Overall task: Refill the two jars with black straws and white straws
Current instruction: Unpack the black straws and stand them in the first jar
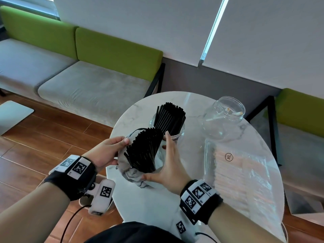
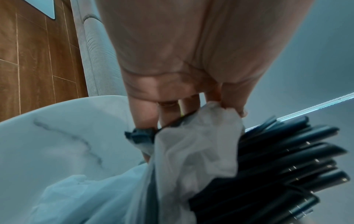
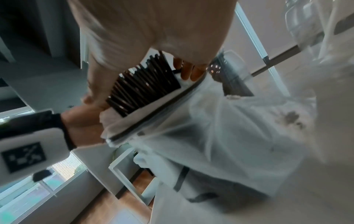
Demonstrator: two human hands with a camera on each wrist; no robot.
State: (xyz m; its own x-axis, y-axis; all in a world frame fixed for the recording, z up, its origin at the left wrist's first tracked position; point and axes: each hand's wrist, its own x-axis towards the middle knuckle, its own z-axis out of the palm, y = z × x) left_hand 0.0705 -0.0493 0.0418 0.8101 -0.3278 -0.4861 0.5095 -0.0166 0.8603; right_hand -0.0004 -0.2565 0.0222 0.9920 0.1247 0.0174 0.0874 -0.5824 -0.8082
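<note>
While I've got the left hand pinching the rim of the plastic bag, the bundle of black straws sits fanned out inside it, just over the near edge of the bench. My right hand cups the bag's other side, fingers spread and mostly straight. Behind it the black-straw jar looks pretty full already. Further right, the clear jar only has a few white straws, and the white straw pack lies untouched, so I'd say roughly half done.
</note>
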